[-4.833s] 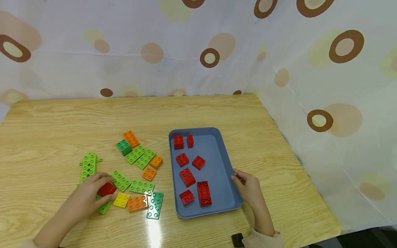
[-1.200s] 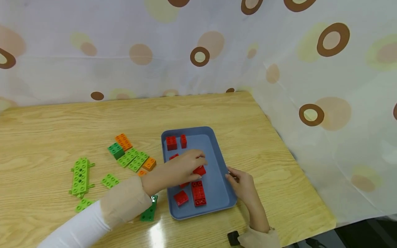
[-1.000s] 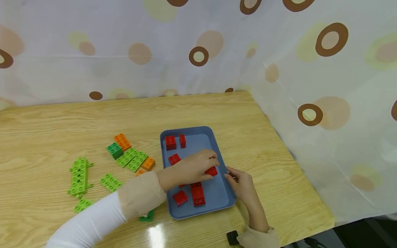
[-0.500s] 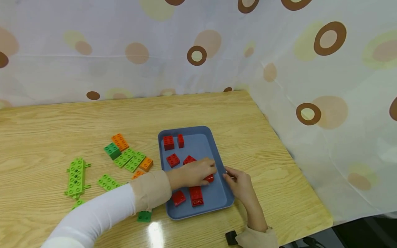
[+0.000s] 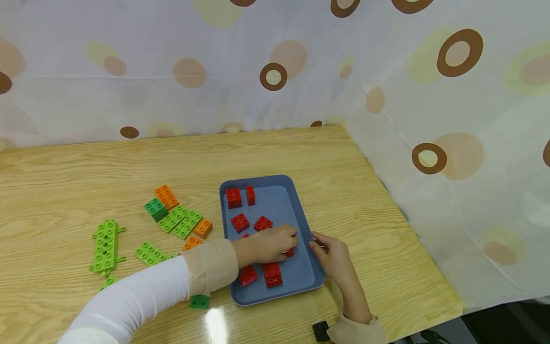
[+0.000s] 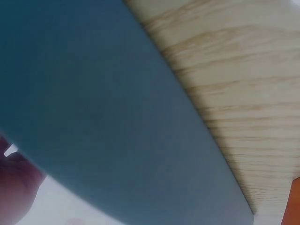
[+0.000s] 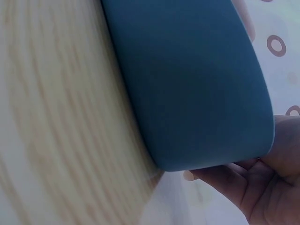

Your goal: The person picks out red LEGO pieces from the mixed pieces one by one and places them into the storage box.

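My left hand (image 5: 270, 243) reaches into the blue tray (image 5: 296, 210) and pinches a red toy brick (image 5: 289, 252) low over the tray floor. Fingers cover most of that brick. Around it in the tray are several other red bricks (image 5: 263, 223), and one more is largely hidden under the left hand. At the tray's right side, my right hand (image 5: 337, 258) grips the rim between thumb and fingers. The right wrist view shows the outer tray wall (image 7: 197, 93) with the right hand (image 7: 262, 187) at its corner.
Left of the tray lie light green bricks (image 5: 150, 253), a green brick (image 5: 155, 209), orange bricks (image 5: 166, 196) and a long green base piece (image 5: 105, 246). The left sleeve (image 5: 142, 296) covers part of this group. A patterned cloth (image 5: 232, 95) rises behind the wooden table (image 5: 365, 215).
The left hand picked up a red brick among the loose bricks on the left, carried it into the tray and lowered it towards me. The right hand stays at the rim.
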### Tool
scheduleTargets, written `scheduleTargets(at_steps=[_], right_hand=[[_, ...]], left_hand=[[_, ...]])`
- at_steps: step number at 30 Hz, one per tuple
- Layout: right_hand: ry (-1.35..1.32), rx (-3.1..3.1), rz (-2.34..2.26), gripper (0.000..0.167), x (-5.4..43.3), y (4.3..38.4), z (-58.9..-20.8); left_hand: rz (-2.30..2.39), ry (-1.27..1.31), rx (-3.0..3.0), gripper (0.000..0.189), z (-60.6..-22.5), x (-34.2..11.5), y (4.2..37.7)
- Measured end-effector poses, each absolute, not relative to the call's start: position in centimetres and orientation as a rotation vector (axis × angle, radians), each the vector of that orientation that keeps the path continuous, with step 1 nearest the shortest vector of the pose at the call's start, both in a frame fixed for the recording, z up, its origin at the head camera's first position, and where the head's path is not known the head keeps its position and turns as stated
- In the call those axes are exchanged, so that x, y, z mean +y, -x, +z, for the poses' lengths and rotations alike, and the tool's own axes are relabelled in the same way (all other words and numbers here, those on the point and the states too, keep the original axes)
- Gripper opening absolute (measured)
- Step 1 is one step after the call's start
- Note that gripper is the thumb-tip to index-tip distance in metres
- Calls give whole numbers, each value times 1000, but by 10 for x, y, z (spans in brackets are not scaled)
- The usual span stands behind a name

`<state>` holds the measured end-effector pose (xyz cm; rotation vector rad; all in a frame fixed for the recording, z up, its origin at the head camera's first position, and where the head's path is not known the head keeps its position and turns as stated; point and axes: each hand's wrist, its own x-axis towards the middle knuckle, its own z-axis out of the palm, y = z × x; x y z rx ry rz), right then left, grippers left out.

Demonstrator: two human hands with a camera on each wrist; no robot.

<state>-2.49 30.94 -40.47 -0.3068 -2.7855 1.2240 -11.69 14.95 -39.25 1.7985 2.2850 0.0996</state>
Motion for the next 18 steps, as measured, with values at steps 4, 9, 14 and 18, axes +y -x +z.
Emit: scheduleTargets(at_steps=[4, 9, 14, 18], right_hand=[[303, -2797, 1205, 30, 309, 25, -404], [301, -2798, 1213, 31, 307, 25, -402], [289, -2796, 1203, 30, 307, 24, -402], [296, -2795, 1178, 30, 309, 24, -403]], left_hand=[[94, -1799, 2293, 28, -392, 149, 117], [91, -1799, 2315, 31, -392, 148, 116], [184, -1793, 2358, 34, -385, 142, 117], [409, -1778, 2453, 37, -366, 125, 119]])
